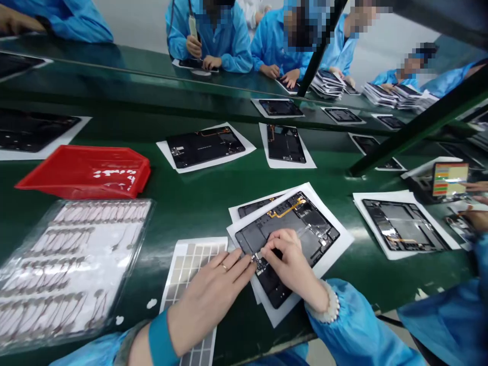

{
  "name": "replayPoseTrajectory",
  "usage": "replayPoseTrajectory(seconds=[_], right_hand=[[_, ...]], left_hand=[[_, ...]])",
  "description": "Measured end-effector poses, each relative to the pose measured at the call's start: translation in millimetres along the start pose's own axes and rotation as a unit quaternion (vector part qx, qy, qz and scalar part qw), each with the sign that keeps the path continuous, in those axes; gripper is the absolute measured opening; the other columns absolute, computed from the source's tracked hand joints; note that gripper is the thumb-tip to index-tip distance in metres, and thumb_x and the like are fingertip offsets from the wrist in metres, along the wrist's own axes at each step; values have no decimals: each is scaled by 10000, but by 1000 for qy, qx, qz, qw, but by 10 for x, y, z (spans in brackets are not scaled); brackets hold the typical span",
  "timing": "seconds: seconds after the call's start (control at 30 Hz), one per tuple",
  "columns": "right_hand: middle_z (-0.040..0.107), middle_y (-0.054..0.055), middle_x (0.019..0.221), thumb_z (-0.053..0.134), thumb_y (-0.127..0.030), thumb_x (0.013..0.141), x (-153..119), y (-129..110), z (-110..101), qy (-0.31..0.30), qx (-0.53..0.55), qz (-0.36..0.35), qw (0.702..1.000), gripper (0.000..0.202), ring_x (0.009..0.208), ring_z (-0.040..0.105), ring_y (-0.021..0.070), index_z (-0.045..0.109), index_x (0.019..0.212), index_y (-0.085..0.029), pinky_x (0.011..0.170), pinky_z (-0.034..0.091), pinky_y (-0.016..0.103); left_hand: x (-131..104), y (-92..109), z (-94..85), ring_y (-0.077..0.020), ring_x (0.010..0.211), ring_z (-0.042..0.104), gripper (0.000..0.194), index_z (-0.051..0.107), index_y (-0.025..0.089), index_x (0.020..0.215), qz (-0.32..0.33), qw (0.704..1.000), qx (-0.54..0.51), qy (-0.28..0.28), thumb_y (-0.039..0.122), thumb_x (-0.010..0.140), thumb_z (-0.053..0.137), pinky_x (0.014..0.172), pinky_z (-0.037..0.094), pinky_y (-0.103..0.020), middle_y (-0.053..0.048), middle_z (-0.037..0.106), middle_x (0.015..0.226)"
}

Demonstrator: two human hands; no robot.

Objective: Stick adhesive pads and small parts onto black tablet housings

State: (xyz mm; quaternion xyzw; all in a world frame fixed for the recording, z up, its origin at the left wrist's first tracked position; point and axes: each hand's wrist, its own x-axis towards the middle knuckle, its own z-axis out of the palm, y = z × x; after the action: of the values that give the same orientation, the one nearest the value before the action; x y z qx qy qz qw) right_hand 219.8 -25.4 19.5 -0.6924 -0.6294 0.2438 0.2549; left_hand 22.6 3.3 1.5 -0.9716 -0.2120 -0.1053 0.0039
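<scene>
An opened black tablet housing (282, 231) lies at a slant on white paper (335, 254), with an orange flex cable (285, 208) near its far edge. My left hand (213, 290) is stretched out, its fingertips resting at the housing's left edge by small connectors. My right hand (292, 264) is over the housing, thumb and index finger pinched close to those fingertips. Whatever sits in that pinch is too small to name. Under my left hand is a sheet of grey square stickers (190, 264). Another tablet housing (255, 206) shows partly from beneath the paper.
Left of me stand a red bin (87, 170) with white bits inside and a clear tray (76, 264) of small wired round parts. More tablet housings (208, 146) lie on papers across the green bench (183, 201). A slanted green post (419, 119) rises at right. Co-workers sit opposite and at right.
</scene>
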Motion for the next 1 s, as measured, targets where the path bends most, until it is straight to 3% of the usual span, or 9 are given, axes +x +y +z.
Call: replayPoseTrajectory(seconds=[0.23,0.73,1.0], right_hand=[[595,39,914,586,-224,847,-10,2,40,4,-19,13,1000,154,983,463,236,625,698,-227,869,354,423],[586,36,899,572,-238,861,-8,-10,39,0,-30,6,1000,169,974,461,234,619,699,-229,860,352,422],[586,38,895,582,-232,854,-9,8,50,0,-36,-1,999,157,979,463,241,621,703,-227,872,355,439]], left_hand=[[-38,8,51,-243,1164,542,409,525,199,1241,-7,1000,-13,-20,79,857,453,984,405,-409,-55,615,1238],[-36,16,53,-236,1157,548,409,515,189,1255,-7,1000,-23,-9,79,870,430,977,413,-404,-69,617,1234],[66,-8,-14,-211,1139,544,343,572,177,1160,43,999,3,8,79,848,467,968,393,-353,-43,595,1274]])
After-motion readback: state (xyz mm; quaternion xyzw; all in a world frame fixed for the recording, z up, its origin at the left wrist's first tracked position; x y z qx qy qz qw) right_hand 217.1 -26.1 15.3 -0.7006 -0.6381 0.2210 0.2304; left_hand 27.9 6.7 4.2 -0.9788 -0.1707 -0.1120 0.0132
